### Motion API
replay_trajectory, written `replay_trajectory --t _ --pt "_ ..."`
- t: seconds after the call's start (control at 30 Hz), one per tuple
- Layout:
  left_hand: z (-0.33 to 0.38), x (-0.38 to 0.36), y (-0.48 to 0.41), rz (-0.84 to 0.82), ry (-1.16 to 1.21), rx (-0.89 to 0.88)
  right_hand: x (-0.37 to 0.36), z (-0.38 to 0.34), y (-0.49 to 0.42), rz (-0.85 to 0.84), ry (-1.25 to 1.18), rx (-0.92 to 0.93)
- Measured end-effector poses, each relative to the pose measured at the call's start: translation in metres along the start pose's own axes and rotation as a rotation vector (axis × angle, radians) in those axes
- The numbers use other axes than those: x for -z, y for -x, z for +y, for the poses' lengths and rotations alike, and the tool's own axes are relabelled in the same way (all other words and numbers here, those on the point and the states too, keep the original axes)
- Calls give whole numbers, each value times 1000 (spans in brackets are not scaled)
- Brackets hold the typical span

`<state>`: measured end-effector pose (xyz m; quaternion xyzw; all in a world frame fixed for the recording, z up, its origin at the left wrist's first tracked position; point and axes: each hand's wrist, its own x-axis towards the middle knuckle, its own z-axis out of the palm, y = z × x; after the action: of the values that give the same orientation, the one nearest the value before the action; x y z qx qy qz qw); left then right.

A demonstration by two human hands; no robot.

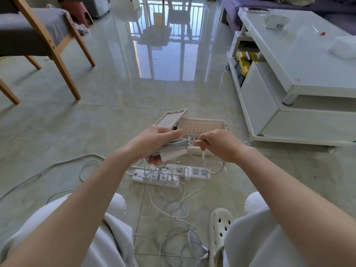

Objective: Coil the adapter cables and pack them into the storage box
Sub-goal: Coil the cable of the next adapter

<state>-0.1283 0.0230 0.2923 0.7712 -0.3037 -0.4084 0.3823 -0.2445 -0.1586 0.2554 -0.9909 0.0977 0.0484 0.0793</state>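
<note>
Grey-white cable bundle (173, 146), prob. soft & springy, is gripped mid-coil by left hand (154, 140) w/ loose end (193, 141) pinched by right hand (219, 145).

Two hands meet mid-frame, the left hand (154, 139) and the right hand (217, 145), with one coiled bundle (173, 146) of cable between them. Just above them lies one open box (202, 125) with one lid (169, 118). Below are two power strips, the near strip (138, 175) and the far strip (196, 172). The loose cables (173, 214) at bottom centre are too tangled to count. One clog (219, 226) lies lower right. One desk (308, 60) at right carries one carton (275, 22). Upper left stand one chair (38, 27) and one stool (75, 6).
</note>
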Motion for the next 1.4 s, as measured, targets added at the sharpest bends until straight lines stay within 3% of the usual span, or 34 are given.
replay_trajectory --t 0.1,0.2,0.33,0.43,0.5,0.83,0.9,1.07,1.13,1.4 --pt "-6 4 -3 106 -117 -29 -1 4 0 47 3 -58" --pt "-14 4 -9 262 -275 -48 -5 -4 0 42 -161 -98" --pt "-21 4 -18 381 -524 -48 -6 -20 -4 74 -585 -140" --pt "-23 5 -20 435 -545 -80 0 -29 -6 -14 -1063 -244" --pt "-24 4 -21 475 -571 -109 5 -34 -5 -53 -1231 -258" --pt "-30 -12 -28 627 -626 -124 -5 -83 25 -57 -922 -144" --pt "-30 -16 -31 599 -508 -126 -10 -89 27 -64 -853 -119" --pt "-21 -22 -32 432 242 -101 -20 -100 29 -138 -903 -76" --pt "-15 -25 -29 353 439 -74 -21 -98 27 -125 -886 -80" --pt "-5 -29 -27 186 875 -57 -28 -84 21 -183 -857 -73"
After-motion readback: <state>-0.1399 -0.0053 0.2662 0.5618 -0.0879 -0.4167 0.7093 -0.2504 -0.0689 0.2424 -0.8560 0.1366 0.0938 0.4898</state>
